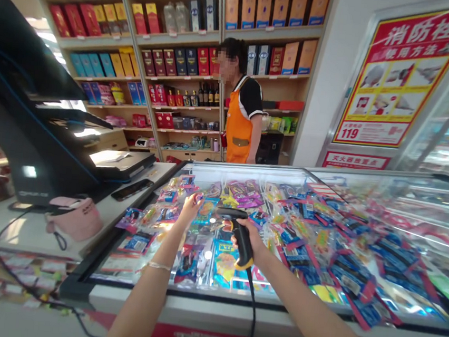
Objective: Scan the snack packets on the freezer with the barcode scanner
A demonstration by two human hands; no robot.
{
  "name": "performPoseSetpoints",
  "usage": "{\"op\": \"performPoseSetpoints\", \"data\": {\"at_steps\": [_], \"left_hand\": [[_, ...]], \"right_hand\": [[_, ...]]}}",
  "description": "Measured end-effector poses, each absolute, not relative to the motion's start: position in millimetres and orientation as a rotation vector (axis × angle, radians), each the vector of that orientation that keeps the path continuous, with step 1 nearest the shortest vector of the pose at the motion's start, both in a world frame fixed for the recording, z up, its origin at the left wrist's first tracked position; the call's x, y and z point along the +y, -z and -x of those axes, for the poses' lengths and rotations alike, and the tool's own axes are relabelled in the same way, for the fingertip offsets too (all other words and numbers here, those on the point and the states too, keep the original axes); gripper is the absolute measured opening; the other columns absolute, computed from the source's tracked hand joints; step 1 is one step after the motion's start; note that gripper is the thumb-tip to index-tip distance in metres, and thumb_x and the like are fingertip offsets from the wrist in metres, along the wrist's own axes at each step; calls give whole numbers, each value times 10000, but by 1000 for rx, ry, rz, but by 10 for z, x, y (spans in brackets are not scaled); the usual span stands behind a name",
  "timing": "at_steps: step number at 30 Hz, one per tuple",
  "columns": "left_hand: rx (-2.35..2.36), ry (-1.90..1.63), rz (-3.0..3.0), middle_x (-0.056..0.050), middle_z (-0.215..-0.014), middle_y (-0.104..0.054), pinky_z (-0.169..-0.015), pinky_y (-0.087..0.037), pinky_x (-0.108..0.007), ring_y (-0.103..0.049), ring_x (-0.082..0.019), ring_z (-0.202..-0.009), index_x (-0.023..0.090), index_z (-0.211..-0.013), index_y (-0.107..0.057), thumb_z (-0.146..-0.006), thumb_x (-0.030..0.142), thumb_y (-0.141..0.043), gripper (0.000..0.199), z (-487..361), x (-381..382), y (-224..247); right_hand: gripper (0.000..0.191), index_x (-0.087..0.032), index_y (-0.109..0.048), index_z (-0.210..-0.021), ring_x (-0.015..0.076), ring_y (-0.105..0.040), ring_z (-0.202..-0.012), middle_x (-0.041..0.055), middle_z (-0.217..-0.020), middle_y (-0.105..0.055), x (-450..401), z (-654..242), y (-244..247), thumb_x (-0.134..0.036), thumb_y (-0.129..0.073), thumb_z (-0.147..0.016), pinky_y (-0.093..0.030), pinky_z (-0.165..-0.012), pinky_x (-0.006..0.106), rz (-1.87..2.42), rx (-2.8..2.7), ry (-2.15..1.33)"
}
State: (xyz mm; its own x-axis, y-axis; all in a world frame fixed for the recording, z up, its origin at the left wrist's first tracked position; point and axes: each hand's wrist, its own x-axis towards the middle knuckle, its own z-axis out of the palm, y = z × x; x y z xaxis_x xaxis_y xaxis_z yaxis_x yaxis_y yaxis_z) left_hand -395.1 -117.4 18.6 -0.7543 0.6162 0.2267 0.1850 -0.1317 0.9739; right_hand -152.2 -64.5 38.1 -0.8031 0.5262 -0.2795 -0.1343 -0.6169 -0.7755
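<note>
My right hand (256, 241) is wrapped round the grip of a black and yellow barcode scanner (244, 243). The scanner's head points left, and its cable hangs down over the front edge of the chest freezer (133, 293). To its left, my left hand (191, 206) is closed, fingers pinched; a small coloured bit shows at the fingertips, too small to make out. Both hands are above the freezer's glass top. Spread beneath and around them are many snack packets (305, 240) in blue, pink and clear wrapping. A blue and yellow packet (225, 264) shows below the scanner.
At the left, a counter holds a dark checkout terminal (45, 135), a pink cup-shaped holder (79, 219) and a phone (132, 190). A person in an orange apron (238, 125) stands behind the freezer. Shelves of boxed goods (179, 61) line the wall.
</note>
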Motion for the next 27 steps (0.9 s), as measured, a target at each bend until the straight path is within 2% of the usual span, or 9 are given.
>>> {"op": "performPoseSetpoints", "data": {"at_steps": [3,7,10,13,16,19,22,27], "left_hand": [[1118,-2108,-535,-21,-687,-638,-736,-526,-301,-639,-178,-735,151,-781,-625,-725,240,-670,115,3880,-1233,-295],[643,-2158,-299,-71,-761,-699,-814,-541,-421,-675,-226,-789,132,-820,-641,-753,275,-604,162,3700,-1333,-442],[658,-2149,-246,-71,-802,-713,-848,-534,-470,-684,-229,-791,136,-887,-642,-770,287,-595,197,3600,-1337,-479],[774,-2161,-281,-34,-809,-715,-834,-549,-399,-679,-175,-738,148,-891,-633,-729,152,-622,162,3552,-1269,-429],[897,-2188,-429,-12,-843,-713,-779,-551,-312,-671,-151,-747,171,-908,-638,-639,73,-650,286,3510,-1189,-350],[1019,-2182,-672,-22,-966,-707,-785,-532,-264,-662,-168,-893,193,-926,-648,-606,99,-690,337,3438,-1146,-305],[1079,-2121,-823,-21,-1120,-668,-814,-518,-261,-623,-184,-1019,224,-957,-638,-643,174,-704,325,3367,-1139,-290],[1151,-2016,-903,-15,-1143,-639,-780,-507,-272,-623,-177,-952,236,-992,-612,-655,216,-706,351,3343,-1148,-268]], "right_hand": [[310,-139,-612,-672,104,-489,-384,31,-463,-548,-641,1503,-414,-358,-481,-848,-397,-366,177,708,-1050,-2436],[327,-128,-638,-706,105,-486,-385,44,-472,-561,-663,1482,-448,-348,-452,-862,-404,-373,179,655,-1015,-2468],[330,-115,-669,-767,107,-469,-380,44,-465,-561,-699,1465,-491,-335,-443,-863,-388,-360,179,630,-1024,-2498],[345,-102,-688,-824,112,-460,-384,36,-449,-543,-719,1463,-514,-317,-421,-867,-367,-348,178,600,-1017,-2529],[346,-94,-692,-861,106,-450,-389,32,-471,-546,-697,1484,-475,-327,-436,-852,-361,-346,178,547,-923,-2550],[343,-92,-690,-900,95,-456,-406,44,-556,-592,-653,1507,-407,-350,-478,-821,-369,-351,175,453,-787,-2578],[342,-94,-681,-936,93,-478,-421,51,-612,-619,-632,1513,-387,-340,-477,-814,-369,-351,173,422,-681,-2595],[330,-90,-663,-956,96,-478,-405,34,-583,-592,-649,1509,-443,-309,-460,-815,-356,-341,176,454,-617,-2590]]}}
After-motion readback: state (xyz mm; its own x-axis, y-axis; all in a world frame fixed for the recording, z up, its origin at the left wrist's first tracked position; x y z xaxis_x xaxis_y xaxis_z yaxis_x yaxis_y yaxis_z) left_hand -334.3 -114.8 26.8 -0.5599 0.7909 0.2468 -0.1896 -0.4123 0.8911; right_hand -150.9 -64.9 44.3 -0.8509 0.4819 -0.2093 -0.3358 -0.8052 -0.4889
